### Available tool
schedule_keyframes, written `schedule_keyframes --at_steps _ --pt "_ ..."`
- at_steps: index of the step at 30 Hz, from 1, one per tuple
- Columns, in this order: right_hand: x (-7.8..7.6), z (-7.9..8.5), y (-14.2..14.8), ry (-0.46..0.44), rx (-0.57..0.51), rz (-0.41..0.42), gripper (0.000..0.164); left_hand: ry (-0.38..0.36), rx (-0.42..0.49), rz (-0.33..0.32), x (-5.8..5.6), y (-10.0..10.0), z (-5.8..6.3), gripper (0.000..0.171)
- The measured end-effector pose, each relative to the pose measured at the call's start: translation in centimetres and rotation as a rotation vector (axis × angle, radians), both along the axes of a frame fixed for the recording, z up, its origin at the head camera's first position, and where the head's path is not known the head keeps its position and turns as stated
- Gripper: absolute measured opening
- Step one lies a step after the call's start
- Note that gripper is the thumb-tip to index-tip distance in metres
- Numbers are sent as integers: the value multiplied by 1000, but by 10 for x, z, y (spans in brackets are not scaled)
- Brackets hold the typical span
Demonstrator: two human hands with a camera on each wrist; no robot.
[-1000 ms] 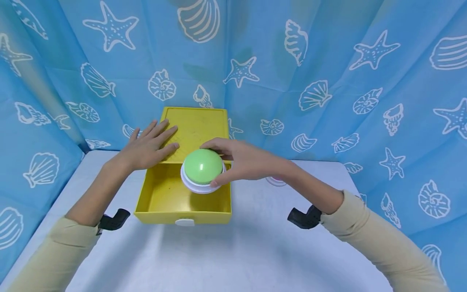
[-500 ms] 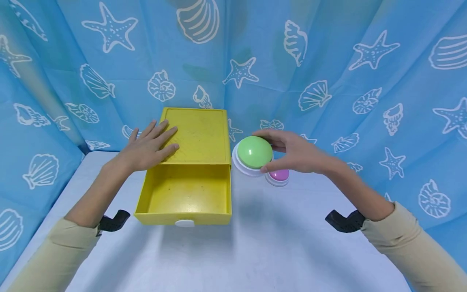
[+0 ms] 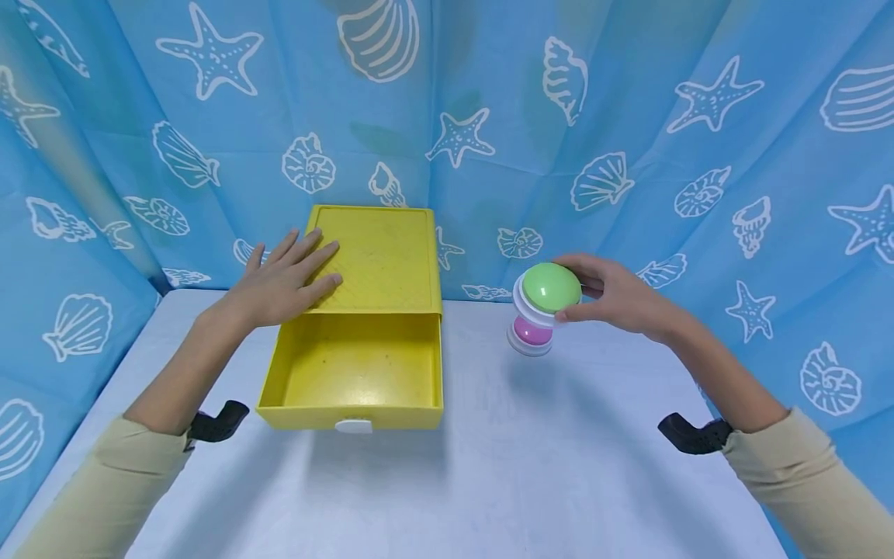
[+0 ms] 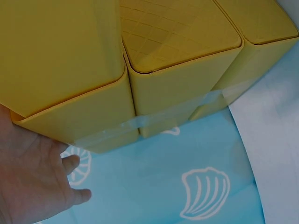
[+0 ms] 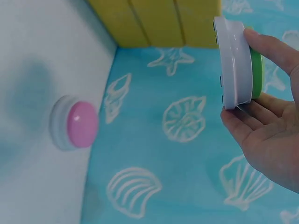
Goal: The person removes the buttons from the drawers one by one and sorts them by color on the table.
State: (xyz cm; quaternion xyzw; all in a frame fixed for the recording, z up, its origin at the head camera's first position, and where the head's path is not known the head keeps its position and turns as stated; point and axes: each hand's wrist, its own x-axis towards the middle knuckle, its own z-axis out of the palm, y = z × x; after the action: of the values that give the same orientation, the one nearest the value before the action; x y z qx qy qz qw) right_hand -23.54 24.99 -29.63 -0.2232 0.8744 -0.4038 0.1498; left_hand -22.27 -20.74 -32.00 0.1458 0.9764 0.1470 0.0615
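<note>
My right hand (image 3: 621,301) grips a green dome push button (image 3: 552,287) by its round white base, thumb on the near side and fingers on the far side. In the right wrist view the green button (image 5: 237,65) is well off the table, its underside facing the table. Below it on the table stands a smaller pink push button (image 3: 532,334), partly hidden by the green one in the head view. My left hand (image 3: 282,281) rests with spread fingers on top of a yellow cabinet (image 3: 387,252). The cabinet's front drawer (image 3: 352,418) is pulled out and holds nothing visible.
A white cloth covers the table (image 3: 489,466). A blue curtain (image 3: 489,194) with white shells and starfish hangs behind and at both sides. The drawer has a white knob (image 3: 354,426) at its front. Several yellow cabinet sections (image 4: 187,84) stand side by side in the left wrist view.
My right hand has carried the green button rightward, from above the open drawer to above the pink button. The left hand has stayed on the cabinet.
</note>
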Motion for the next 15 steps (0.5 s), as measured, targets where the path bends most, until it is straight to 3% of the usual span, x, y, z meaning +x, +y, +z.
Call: schedule_keyframes --at_steps 15 --pt "-21 -54 43 -10 125 -166 84 7 4 5 0 0 -1 72"
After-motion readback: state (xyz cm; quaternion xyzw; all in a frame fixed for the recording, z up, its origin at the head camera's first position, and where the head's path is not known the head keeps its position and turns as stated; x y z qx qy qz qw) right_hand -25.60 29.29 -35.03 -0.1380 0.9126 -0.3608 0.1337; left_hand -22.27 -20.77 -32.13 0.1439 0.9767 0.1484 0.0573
